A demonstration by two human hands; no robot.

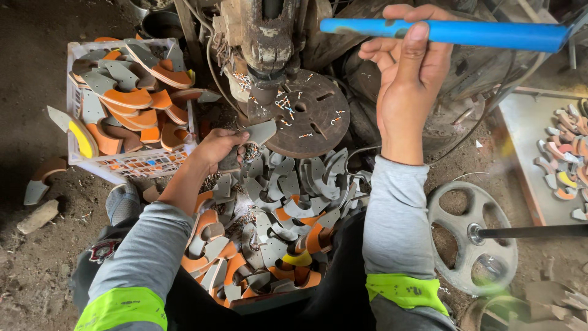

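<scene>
Left hand (215,147) fingers grip grey curved piece (260,132) — right hand (405,79) fingers clasp blue lever (447,32)

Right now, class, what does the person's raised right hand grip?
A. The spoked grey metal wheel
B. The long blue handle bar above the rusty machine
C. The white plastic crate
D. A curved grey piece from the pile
B: the right hand is wrapped around the long blue handle bar, while the left hand holds a curved grey piece.
</scene>
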